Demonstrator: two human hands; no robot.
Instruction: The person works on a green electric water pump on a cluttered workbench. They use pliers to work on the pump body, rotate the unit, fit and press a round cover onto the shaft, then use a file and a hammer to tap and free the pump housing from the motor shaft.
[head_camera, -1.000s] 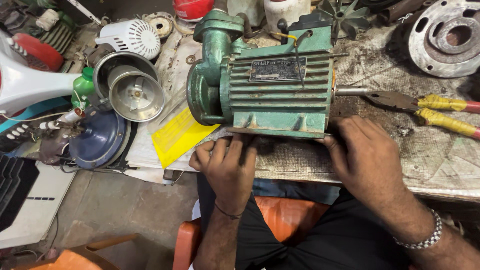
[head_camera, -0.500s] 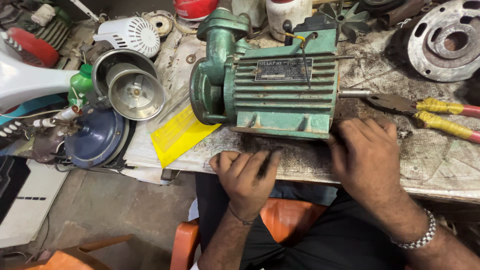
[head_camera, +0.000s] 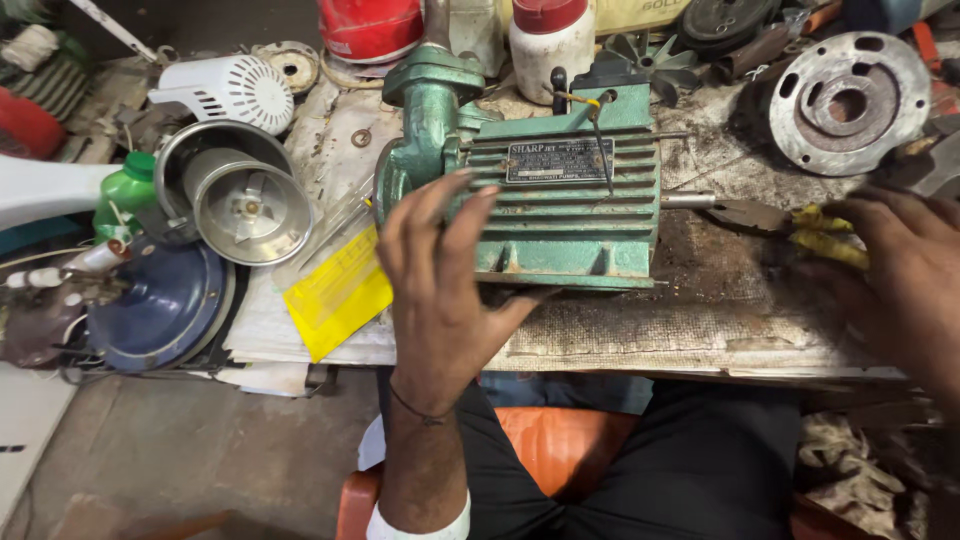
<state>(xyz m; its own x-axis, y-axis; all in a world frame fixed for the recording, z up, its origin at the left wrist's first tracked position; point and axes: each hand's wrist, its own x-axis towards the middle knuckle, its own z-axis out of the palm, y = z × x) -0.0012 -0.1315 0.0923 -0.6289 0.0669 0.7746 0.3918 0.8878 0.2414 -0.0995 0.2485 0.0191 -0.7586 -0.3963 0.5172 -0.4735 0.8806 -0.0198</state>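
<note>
Fingers spread, left hand (head_camera: 440, 290) hovers over the green pump motor (head_camera: 545, 195) while right hand (head_camera: 905, 265) clasps yellow-handled pliers (head_camera: 800, 225), which might slip off the bench (head_camera: 650, 335).

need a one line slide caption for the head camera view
Left hand spread against a green pump motor on a cluttered workbench, right hand on yellow-handled pliers.

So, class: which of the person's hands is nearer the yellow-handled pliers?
Right. The right hand covers the yellow-handled pliers at the bench's right end; the left hand is spread in front of the green motor.
</note>
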